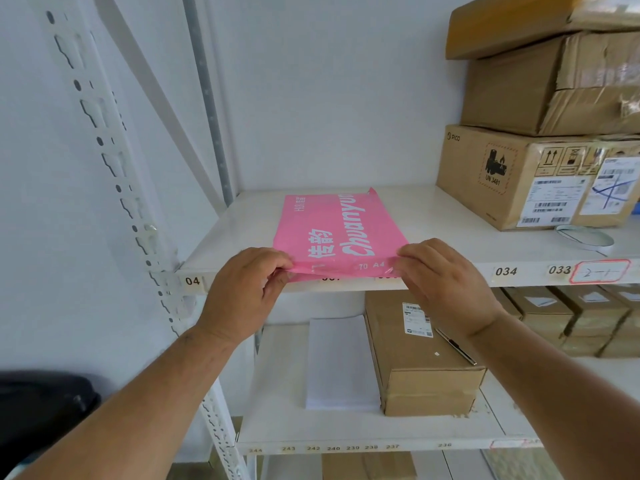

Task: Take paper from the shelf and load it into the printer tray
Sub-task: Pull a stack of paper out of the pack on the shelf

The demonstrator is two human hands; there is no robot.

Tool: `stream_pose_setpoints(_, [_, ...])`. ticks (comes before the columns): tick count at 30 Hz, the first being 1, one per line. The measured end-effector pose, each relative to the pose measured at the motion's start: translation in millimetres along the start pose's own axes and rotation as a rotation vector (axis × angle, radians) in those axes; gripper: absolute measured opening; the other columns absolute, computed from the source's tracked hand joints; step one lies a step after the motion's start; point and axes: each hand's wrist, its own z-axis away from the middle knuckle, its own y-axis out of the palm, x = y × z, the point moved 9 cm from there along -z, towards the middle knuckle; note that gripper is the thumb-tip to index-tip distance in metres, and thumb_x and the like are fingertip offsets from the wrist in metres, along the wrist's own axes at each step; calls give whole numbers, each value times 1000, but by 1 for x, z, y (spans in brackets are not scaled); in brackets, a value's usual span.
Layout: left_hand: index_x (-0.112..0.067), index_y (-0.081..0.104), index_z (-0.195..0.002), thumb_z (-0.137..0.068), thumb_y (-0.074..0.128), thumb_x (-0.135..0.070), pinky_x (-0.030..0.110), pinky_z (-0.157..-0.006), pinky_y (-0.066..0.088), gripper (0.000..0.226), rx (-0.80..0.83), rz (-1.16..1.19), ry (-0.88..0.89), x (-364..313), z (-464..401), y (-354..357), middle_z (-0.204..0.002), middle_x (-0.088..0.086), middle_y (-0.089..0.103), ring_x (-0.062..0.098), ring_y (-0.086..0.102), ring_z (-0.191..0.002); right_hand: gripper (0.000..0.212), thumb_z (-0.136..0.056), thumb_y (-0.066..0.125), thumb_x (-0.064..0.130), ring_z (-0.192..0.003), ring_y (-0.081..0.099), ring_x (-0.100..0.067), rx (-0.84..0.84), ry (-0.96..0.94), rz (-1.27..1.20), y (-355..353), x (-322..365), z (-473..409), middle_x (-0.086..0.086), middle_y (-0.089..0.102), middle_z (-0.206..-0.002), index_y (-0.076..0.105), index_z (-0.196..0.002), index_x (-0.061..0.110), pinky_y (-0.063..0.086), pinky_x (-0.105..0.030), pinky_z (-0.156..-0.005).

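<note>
A pink paper pack (341, 230) with white lettering and "70 A4" lies flat on the white shelf (433, 216), its near end at the shelf's front edge. My left hand (246, 292) pinches the near left corner of the pack's wrapper. My right hand (446, 282) pinches the near right corner. Both sets of fingers curl over the wrapper's front flap. No printer is in view.
Stacked cardboard boxes (540, 133) fill the shelf's right side, with a white tape roll (585, 239) in front. On the lower shelf lie a white paper stack (341, 365) and a brown box (422, 358). A perforated upright (114, 168) stands left; a black object (41, 410) sits lower left.
</note>
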Motion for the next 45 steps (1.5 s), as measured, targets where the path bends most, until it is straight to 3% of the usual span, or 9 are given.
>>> stream_pose_setpoints(7, [-15, 78, -107, -98, 52, -36, 35, -83, 55, 34, 33, 19, -8, 2, -6, -2, -99, -3, 78, 21, 70, -91, 23, -103, 47, 17, -90, 59, -29, -15, 278, -225, 5, -11, -1, -9, 67, -97, 64, -96, 3, 46, -33, -80])
stream_pose_setpoints(17, [-17, 78, -105, -100, 49, -40, 31, -80, 54, 37, 38, -12, -3, -7, -8, -4, -97, -5, 79, 19, 71, -87, 15, -95, 67, 9, -83, 72, -31, -39, 130, -67, -9, -6, -4, -7, 79, -97, 80, -101, 4, 58, -41, -69])
stream_pose_setpoints(21, [-16, 75, -102, -101, 53, -34, 36, -77, 56, 28, 1, 21, -91, 2, -8, -4, -95, -5, 78, 21, 71, -86, 27, -103, 55, 25, -83, 68, -24, 0, 300, -173, -9, -14, -7, 0, 76, -90, 77, -99, 12, 53, -36, -74])
stream_pose_setpoints(28, [-18, 64, -96, -103, 55, -32, 36, -74, 53, 18, -57, 141, -248, 10, -11, -3, -88, -8, 69, 21, 66, -87, 21, -103, 60, 32, -92, 66, -18, 47, 699, -377, -4, -27, -4, 6, 74, -95, 75, -99, 18, 55, -38, -80])
stream_pose_setpoints(30, [-19, 64, -99, -101, 57, -34, 37, -74, 53, 16, -28, 102, -227, 4, -15, -3, -89, -6, 69, 20, 64, -86, 17, -102, 63, 24, -100, 65, -20, -70, 645, -236, -21, -15, -3, -1, 76, -104, 76, -109, 15, 50, -33, -87])
stream_pose_setpoints(32, [-21, 65, -100, -97, 61, -38, 34, -72, 53, 19, 3, 66, -201, -5, -20, -3, -89, -7, 70, 17, 63, -83, 12, -93, 68, 8, -90, 65, -28, -235, 399, -89, -38, 22, -3, -9, 76, -96, 77, -100, 5, 50, -37, -84])
stream_pose_setpoints(35, [-23, 67, -94, -94, 63, -44, 34, -69, 53, 21, 11, 37, -177, -18, -28, -5, -87, -10, 69, 15, 62, -79, 13, -89, 68, 3, -83, 68, -33, -142, 150, -96, -19, 64, -13, -6, 77, -92, 79, -94, 6, 54, -44, -76])
stream_pose_setpoints(39, [-26, 67, -97, -91, 69, -43, 37, -76, 55, 18, 70, 15, -231, -21, -33, -1, -92, -11, 69, 17, 63, -86, 22, -88, 69, 16, -104, 70, -31, 25, 269, 50, -1, 57, -32, -2, 78, -109, 77, -108, 13, 51, -42, -82])
stream_pose_setpoints(45, [-24, 66, -116, -88, 71, -21, 32, -84, 52, 28, 166, -8, -334, -12, -25, 0, -114, -7, 67, 16, 61, -105, 27, -91, 64, 31, -100, 70, -29, 151, 316, 144, 2, 60, -39, -2, 77, -108, 75, -112, 17, 49, -42, -86])
